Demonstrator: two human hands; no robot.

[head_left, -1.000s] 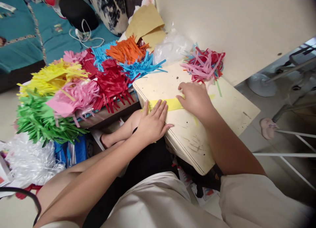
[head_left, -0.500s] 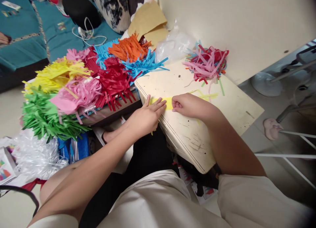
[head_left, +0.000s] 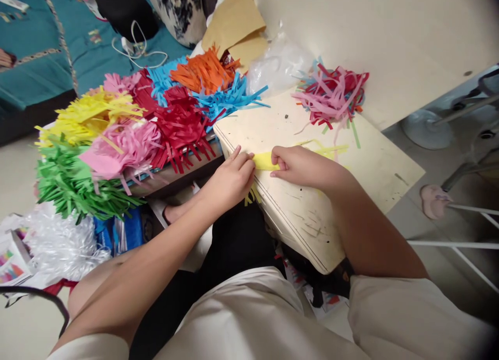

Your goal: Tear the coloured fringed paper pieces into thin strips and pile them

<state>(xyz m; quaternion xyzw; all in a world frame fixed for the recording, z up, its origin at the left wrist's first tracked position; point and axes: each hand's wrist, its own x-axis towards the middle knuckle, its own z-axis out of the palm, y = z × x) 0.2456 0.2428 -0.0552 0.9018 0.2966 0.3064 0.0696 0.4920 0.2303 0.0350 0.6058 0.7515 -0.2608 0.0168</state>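
Observation:
A strip of yellow fringed paper (head_left: 265, 161) lies at the near left corner of a cream board (head_left: 312, 204). My left hand (head_left: 228, 180) pinches its left end, with yellow fringe hanging below the fingers over the board's edge. My right hand (head_left: 298, 165) pinches the same strip just to the right, fingers curled. More of the yellow strip (head_left: 331, 150) trails right beyond that hand.
Piles of fringed paper in green (head_left: 74, 185), yellow (head_left: 88, 115), pink (head_left: 122, 146), red (head_left: 181, 126), blue (head_left: 226, 100) and orange (head_left: 202, 71) lie to the left. A mixed heap of paper scraps (head_left: 333, 92) and a clear plastic bag (head_left: 278, 66) sit at the board's far side.
My left hand went from lying flat on the yellow strip to pinching its end. My right hand slid left along the strip and closed on it beside the left hand.

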